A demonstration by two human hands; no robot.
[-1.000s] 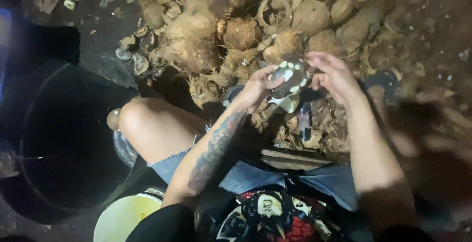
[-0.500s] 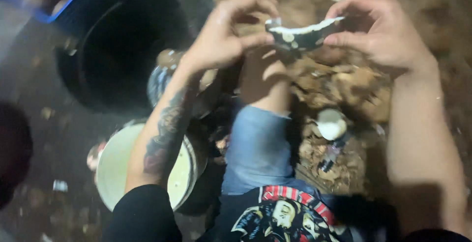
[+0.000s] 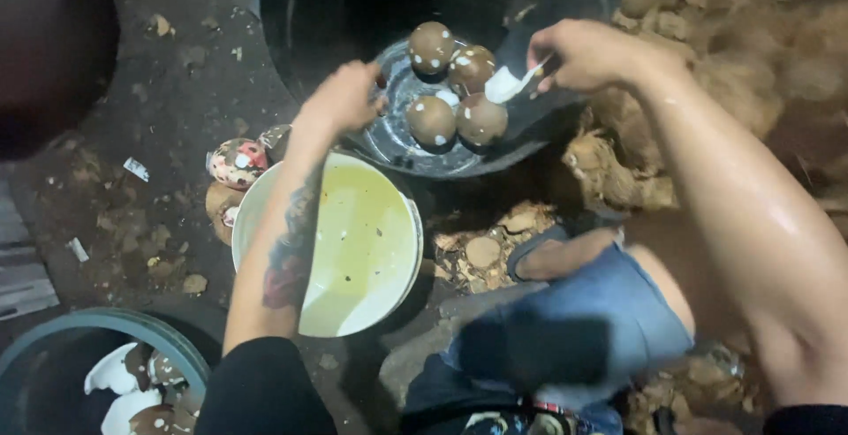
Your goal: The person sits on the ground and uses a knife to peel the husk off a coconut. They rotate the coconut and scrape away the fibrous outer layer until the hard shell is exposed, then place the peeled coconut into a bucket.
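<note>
Item: white, curved shard of coconut flesh (image 3: 508,84), pinched between the fingers of the right hand (image 3: 579,53), which was closed on it above the far rim of a round, shiny metal basin (image 3: 389,139). The shard hung just beside the basin's contents, touching none of them as far as could be seen.

Contents of the basin: four round, brown, peeled coconut kernels (image 3: 455,86) flecked with white, lying close together in a cluster, with a little water pooled under them.

Left hand (image 3: 343,99): curled, fingers narrow, at the near-left rim of the basin; whether it gripped the rim or merely rested on it could not be told.

Adjacent: a pale round plastic bucket (image 3: 393,285) of yellowish liquid just below the basin, under the tattooed left forearm. A large dark tub (image 3: 291,11) stood behind the basin. A teal-rimmed container (image 3: 132,329) at lower left held white and brown shell pieces. A heap of brown fibrous coconut husks (image 3: 707,37) lay at right, with chips of shell on the dirt floor (image 3: 159,135).

Progress, judged: four kernels lay peeled in the basin; the husk heap suggested more work remaining, though no whole nuts were clearly visible.
</note>
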